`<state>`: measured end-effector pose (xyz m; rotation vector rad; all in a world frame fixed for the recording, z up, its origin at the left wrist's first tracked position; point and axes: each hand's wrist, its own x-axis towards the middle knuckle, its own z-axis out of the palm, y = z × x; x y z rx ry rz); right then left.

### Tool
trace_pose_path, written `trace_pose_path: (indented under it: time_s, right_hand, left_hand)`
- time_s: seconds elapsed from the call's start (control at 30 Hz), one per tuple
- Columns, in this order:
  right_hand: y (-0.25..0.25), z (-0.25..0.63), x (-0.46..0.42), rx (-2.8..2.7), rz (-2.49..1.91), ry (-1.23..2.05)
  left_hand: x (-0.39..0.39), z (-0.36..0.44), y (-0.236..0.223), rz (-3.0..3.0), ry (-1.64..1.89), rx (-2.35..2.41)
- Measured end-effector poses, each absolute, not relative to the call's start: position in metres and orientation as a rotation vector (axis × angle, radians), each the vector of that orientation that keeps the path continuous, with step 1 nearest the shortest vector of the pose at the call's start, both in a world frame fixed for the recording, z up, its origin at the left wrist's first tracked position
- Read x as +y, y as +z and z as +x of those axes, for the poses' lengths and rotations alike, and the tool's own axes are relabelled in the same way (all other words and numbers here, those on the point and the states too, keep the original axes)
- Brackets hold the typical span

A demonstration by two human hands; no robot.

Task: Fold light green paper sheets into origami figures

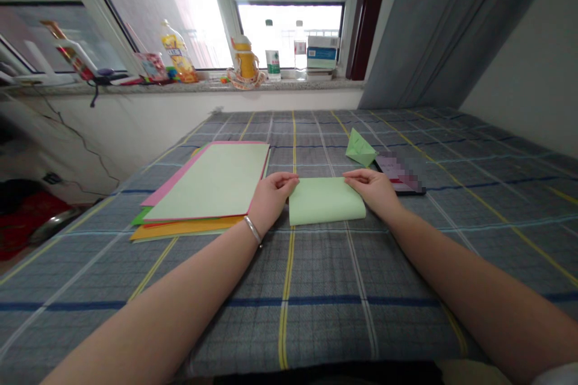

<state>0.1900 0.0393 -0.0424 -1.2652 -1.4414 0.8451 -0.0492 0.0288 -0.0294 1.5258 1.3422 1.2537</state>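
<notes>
A light green sheet of paper (326, 201) lies bent over on itself in front of me, its curved fold towards me. My left hand (274, 190) pinches its far left corner between thumb and fingers, and a silver bangle (253, 231) circles that wrist. At the far right corner, my right hand (370, 187) pinches the same sheet. Just beyond the right hand stands a folded green paper shape (360, 148). It touches or nearly touches a dark-edged phone or tablet (400, 172), whose screen is partly blurred.
Left of my hands lies a stack of coloured paper (212, 183), pale green on top with pink, green and orange edges. A plaid cloth (325, 277) covers the surface. Bottles, a yellow cup (246, 63) and boxes (322, 53) line the windowsill (189, 88). A grey curtain (415, 30) hangs at right.
</notes>
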Motion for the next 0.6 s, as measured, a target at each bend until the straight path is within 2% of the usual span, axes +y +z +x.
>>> trace_pose_path:
  time_s: [0.3, 0.6]
  right_hand:
    - [-0.048, 0.196, 0.050, -1.680, -1.477, 0.694]
    - [-0.044, 0.196, 0.051, -1.986, -1.553, 0.473]
  left_hand:
    - [0.046, -0.057, -0.036, 1.909, 0.945, 1.613]
    - [0.040, -0.053, -0.026, 2.189, 0.723, 1.653]
